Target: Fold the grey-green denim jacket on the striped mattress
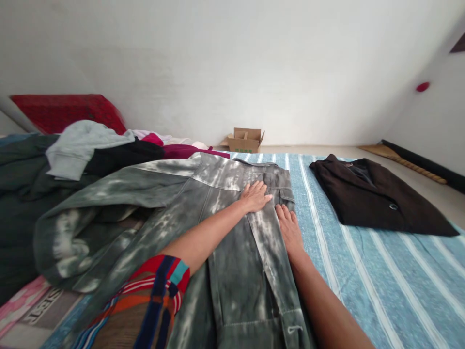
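Note:
A grey-green jacket with whitish blotches lies face down on the bed, its collar end away from me. One sleeve is folded over the back, its cuff near the bottom of the view. The other sleeve spreads out to the left. My left hand rests flat on the upper part of the jacket with fingers stretched out. Close beside it, my right hand lies along the jacket's right edge, fingers extended and pressing on the cloth. Neither hand grips anything that I can see.
A folded dark brown coat lies on the blue striped sheet to the right. Piled clothes, with a grey sweatshirt on top, are at the left. Beyond the bed stand an open cardboard box and the white wall.

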Action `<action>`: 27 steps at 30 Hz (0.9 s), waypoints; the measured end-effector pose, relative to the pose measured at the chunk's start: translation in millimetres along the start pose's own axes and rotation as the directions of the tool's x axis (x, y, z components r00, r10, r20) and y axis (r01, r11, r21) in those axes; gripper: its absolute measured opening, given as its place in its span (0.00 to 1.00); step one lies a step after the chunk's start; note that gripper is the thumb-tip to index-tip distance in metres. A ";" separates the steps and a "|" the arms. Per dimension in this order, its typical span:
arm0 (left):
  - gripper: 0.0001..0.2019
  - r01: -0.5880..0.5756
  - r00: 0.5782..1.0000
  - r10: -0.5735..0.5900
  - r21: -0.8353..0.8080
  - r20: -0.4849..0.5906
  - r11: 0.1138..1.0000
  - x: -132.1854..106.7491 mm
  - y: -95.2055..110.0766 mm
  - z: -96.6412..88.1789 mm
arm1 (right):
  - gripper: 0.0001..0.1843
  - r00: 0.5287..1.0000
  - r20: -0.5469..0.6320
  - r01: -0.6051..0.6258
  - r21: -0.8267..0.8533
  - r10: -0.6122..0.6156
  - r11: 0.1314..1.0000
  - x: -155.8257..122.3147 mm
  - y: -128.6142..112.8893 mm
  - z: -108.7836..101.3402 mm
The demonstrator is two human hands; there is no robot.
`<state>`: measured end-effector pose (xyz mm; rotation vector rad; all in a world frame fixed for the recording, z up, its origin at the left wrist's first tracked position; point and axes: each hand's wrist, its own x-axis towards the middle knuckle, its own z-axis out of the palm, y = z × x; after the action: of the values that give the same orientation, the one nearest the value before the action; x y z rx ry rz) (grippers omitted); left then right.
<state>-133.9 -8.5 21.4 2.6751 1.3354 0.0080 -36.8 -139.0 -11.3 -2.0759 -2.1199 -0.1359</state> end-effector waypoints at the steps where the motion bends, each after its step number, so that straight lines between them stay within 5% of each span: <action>1: 0.27 0.004 1.000 -0.004 0.000 0.022 1.000 1.2 -1.4 1.9 | 0.24 1.000 -0.005 0.002 -0.002 -0.002 1.000 -0.2 0.3 -0.3; 7: 0.26 0.015 0.999 -0.015 0.020 0.033 1.000 -2.9 4.1 -5.6 | 0.24 1.000 -0.004 0.005 -0.009 -0.006 1.000 -1.1 1.8 -1.3; 12: 0.22 -0.052 0.998 0.051 0.032 0.027 0.998 -53.9 24.1 -13.1 | 0.25 1.000 0.014 -0.002 -0.012 0.002 1.000 -0.7 1.8 -1.1; 19: 0.28 0.015 0.997 -0.018 -0.040 -0.075 0.999 -100.0 24.7 19.0 | 0.25 0.998 0.060 -0.007 0.038 0.005 0.999 -2.1 1.7 -2.9; 27: 0.29 -0.010 0.994 0.010 -0.004 -0.108 1.000 -96.1 22.9 25.3 | 0.23 0.987 -0.125 -0.030 0.488 0.104 0.872 4.5 14.3 6.0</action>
<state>-171.9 -101.8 5.6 2.7131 1.3502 0.1588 -23.0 -133.1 -17.1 -1.7735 -1.7610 0.2264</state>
